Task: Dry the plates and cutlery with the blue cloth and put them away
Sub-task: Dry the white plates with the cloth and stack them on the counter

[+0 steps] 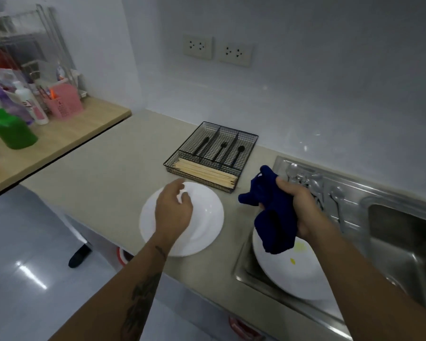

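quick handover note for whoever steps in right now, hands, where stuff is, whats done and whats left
Left hand: open, hovering over the white plate on the counter, holding nothing.
Right hand: grips the blue cloth above the sink drainboard.
Second plate leans in the drainboard and has yellow spots on it.
Silver cutlery lies on the drainboard behind the right hand.
Wire tray already holds black cutlery and wooden chopsticks.
Left: the second plate and silver cutlery need drying and storing; whether the counter plate is dry I cannot tell.
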